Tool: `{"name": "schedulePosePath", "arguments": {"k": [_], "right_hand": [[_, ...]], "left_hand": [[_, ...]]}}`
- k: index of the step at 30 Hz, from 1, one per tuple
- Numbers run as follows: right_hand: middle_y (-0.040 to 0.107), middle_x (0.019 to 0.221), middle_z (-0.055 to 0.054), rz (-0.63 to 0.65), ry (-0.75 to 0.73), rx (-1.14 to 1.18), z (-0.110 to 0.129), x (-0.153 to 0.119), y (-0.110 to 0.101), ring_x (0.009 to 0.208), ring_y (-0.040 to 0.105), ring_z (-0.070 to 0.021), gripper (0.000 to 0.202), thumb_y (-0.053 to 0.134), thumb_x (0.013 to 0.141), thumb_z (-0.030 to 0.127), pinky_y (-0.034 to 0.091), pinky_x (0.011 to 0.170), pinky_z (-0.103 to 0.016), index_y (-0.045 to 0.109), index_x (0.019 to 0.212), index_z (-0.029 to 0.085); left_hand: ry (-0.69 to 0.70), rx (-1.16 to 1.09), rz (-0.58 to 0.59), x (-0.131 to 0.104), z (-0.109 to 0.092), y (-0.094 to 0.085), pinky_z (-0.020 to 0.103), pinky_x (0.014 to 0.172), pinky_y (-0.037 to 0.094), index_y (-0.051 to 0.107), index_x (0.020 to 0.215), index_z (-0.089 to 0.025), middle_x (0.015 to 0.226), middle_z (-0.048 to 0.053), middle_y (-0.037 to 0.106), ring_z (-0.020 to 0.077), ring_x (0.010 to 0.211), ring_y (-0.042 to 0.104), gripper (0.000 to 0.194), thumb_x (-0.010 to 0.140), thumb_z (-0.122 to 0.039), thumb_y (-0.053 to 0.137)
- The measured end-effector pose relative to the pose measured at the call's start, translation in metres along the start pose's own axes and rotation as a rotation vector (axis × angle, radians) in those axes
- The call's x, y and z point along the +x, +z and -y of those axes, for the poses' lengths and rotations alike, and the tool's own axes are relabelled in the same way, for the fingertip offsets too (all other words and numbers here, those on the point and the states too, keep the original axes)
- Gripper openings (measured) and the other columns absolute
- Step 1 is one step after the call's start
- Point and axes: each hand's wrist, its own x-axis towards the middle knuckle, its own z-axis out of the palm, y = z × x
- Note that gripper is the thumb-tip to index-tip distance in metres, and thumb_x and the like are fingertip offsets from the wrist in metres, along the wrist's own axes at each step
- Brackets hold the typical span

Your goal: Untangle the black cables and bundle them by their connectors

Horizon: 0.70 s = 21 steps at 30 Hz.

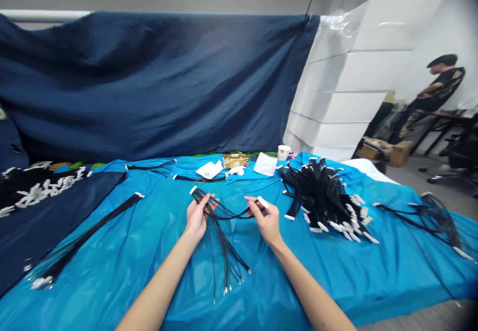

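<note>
A black wire harness [225,244] with a white connector at its top is pinched in my left hand [197,216]. Its loose wires fan down over the blue sheet, ending in small metal tips. Some of its wires stretch across to my right hand [267,221], whose fingers are closed on them beside a second white connector [263,202]. Both hands are just above the sheet, a short distance apart. Right of my right hand lies a big pile of black cables [321,191] with white connectors.
The blue sheet [160,261] covers the table. Another harness [93,229] lies at left, near connectors on dark cloth [22,231]. Loose wires [435,216] lie at right. Behind are a gold box [235,160], a paper cup [284,152] and stacked white boxes [358,72]. A person [435,89] is far right.
</note>
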Motion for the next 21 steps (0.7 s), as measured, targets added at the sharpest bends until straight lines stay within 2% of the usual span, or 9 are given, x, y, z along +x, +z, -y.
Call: {"name": "schedulePosePath", "arguments": {"k": [3, 8, 10, 12, 14, 17, 21], "right_hand": [[0.059, 0.061, -0.001, 0.117, 0.118, 0.149, 0.003, 0.0, 0.0, 0.044, 0.049, -0.0094, 0.02, 0.055, 0.073, 0.032, 0.04, 0.045, -0.022, 0.064, 0.082, 0.016], [0.053, 0.054, 0.001, 0.238, 0.315, 0.412, 0.007, 0.002, 0.002, 0.038, 0.039, -0.0047, 0.023, 0.055, 0.074, 0.033, 0.029, 0.037, -0.018, 0.063, 0.082, 0.014], [0.05, 0.054, 0.002, 0.254, 0.364, 0.497, 0.008, 0.003, 0.001, 0.037, 0.037, -0.0036, 0.024, 0.052, 0.076, 0.034, 0.026, 0.036, -0.017, 0.062, 0.085, 0.015], [0.049, 0.054, 0.002, 0.241, 0.394, 0.575, 0.009, 0.005, 0.0, 0.036, 0.036, -0.0032, 0.025, 0.05, 0.077, 0.035, 0.026, 0.036, -0.017, 0.061, 0.088, 0.016], [0.05, 0.055, 0.002, 0.206, 0.415, 0.639, 0.01, 0.007, -0.001, 0.037, 0.036, -0.0034, 0.026, 0.049, 0.077, 0.037, 0.027, 0.037, -0.017, 0.06, 0.089, 0.017], [0.052, 0.06, 0.001, 0.162, 0.435, 0.687, 0.011, 0.009, 0.0, 0.042, 0.04, -0.0046, 0.029, 0.05, 0.077, 0.039, 0.032, 0.042, -0.017, 0.06, 0.092, 0.017], [0.056, 0.074, -0.003, 0.188, 0.471, 0.599, 0.008, 0.009, 0.007, 0.061, 0.049, -0.0105, 0.037, 0.049, 0.076, 0.043, 0.039, 0.05, -0.019, 0.058, 0.099, 0.017]], "left_hand": [[-0.02, 0.071, 0.078, -0.005, 0.001, 0.002, 0.028, 0.057, 0.051, 0.054, 0.078, -0.01, 0.074, 0.01, 0.066, 0.0181, 0.061, 0.063, 0.024, 0.061, -0.02, 0.067], [-0.1, 0.265, 0.309, -0.018, 0.002, 0.007, 0.029, 0.051, 0.05, 0.05, 0.085, -0.013, 0.072, 0.008, 0.066, 0.0185, 0.055, 0.062, 0.031, 0.063, -0.03, 0.065], [-0.169, 0.327, 0.406, -0.024, 0.0, 0.01, 0.026, 0.049, 0.049, 0.048, 0.089, -0.014, 0.073, 0.008, 0.065, 0.0173, 0.054, 0.062, 0.032, 0.066, -0.033, 0.062], [-0.255, 0.323, 0.45, -0.029, -0.003, 0.013, 0.023, 0.048, 0.047, 0.048, 0.092, -0.015, 0.072, 0.007, 0.065, 0.0157, 0.053, 0.061, 0.033, 0.067, -0.032, 0.061], [-0.321, 0.292, 0.458, -0.032, -0.007, 0.015, 0.021, 0.049, 0.047, 0.05, 0.092, -0.015, 0.072, 0.005, 0.065, 0.0132, 0.053, 0.06, 0.031, 0.067, -0.03, 0.061], [-0.367, 0.229, 0.411, -0.034, -0.014, 0.016, 0.017, 0.055, 0.046, 0.056, 0.088, -0.014, 0.071, 0.002, 0.065, 0.0088, 0.056, 0.058, 0.022, 0.069, -0.025, 0.06], [-0.393, 0.206, 0.334, -0.035, -0.016, 0.018, 0.013, 0.056, 0.044, 0.06, 0.08, -0.012, 0.067, 0.001, 0.064, 0.006, 0.055, 0.056, 0.012, 0.071, -0.019, 0.058]]}}
